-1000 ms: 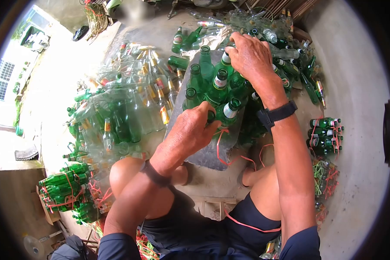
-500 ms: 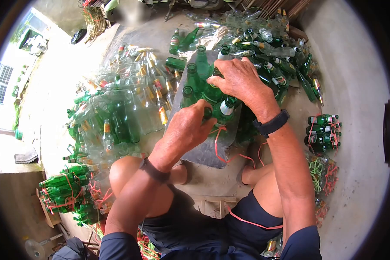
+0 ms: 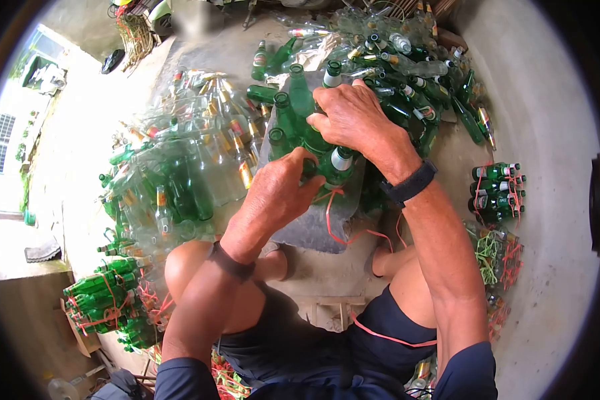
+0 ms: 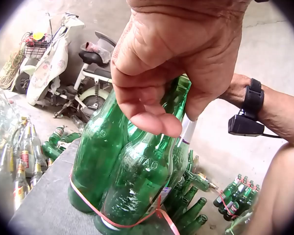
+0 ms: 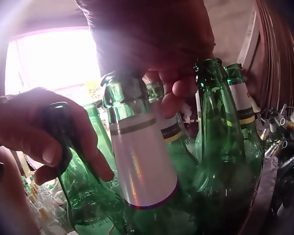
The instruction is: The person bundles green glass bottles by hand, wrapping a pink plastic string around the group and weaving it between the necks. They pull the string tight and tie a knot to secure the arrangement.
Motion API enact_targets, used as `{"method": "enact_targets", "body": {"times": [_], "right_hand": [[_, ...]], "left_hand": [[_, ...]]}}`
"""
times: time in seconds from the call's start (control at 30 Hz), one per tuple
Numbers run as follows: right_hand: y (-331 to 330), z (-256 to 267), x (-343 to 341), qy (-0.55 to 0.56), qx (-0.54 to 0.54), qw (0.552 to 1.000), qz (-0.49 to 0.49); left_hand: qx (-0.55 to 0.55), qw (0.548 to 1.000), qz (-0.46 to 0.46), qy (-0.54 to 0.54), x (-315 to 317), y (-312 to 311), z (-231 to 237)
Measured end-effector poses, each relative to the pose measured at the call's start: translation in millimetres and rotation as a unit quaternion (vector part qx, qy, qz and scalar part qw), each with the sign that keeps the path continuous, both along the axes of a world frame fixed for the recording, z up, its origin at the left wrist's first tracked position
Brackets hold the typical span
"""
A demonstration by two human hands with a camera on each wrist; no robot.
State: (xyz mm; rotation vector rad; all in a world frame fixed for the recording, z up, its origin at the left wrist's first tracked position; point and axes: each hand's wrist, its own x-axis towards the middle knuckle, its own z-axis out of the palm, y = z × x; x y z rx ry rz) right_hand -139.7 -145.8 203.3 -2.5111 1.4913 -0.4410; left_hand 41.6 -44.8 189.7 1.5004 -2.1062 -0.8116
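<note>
Near the centre of the head view, a cluster of green bottles (image 3: 287,117) stands upright on a grey desk (image 3: 307,235), between the person's bare legs. The left hand (image 3: 273,197) grasps the neck of the near bottle (image 5: 93,208), thumb and fingers wrapped round it just below the mouth. The right hand (image 3: 360,120) reaches in from the right of the frame, its fingers curled round the neck of the middle bottle (image 5: 179,152). Between the two hands, in the right wrist view, stands a bottle with a white neck label (image 5: 144,166).

Low around the cluster, at the bottom of the left wrist view, runs a pink string (image 4: 159,211); its loose end trails across the desk in the head view. Loose bottles (image 3: 407,70) lie heaped at the upper right of the head view, and clear bottles (image 3: 210,157) are massed left of the desk. Tied bundles sit further out: a green bundle (image 3: 103,297) at the lower left and a smaller bundle (image 3: 497,190) at the right, beside a pale wall (image 3: 540,133). Black straps circle both wrists. Scooters (image 4: 46,81) stand at the upper left of the left wrist view.
</note>
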Motion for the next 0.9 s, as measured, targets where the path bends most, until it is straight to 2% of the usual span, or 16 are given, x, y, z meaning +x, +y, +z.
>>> {"method": "enact_targets", "body": {"times": [0.17,0.67,0.7,0.77,0.83,0.9], "right_hand": [[2,-4,0,-0.019,-0.032,0.999,0.022],[13,2,9,0.021,-0.009,0.999,0.047],[14,-6,7,0.016,-0.016,0.998,0.055],[12,-29,4,-0.062,-0.129,0.988,0.054],[17,-14,7,-0.011,-0.054,0.998,0.044],[18,-20,5,-0.03,-0.084,0.995,0.041]], "left_hand": [[-0.003,1.0,-0.002,0.0,1,-1,-2],[-0.013,1.0,0.007,-0.004,-2,-3,-10],[-0.019,1.0,0.01,0.005,-4,-3,-12],[-0.034,0.999,0.026,-0.002,-2,-3,-11],[-0.062,0.997,0.034,-0.014,-3,-1,-20],[-0.076,0.997,0.029,-0.011,-5,0,-26]]}}
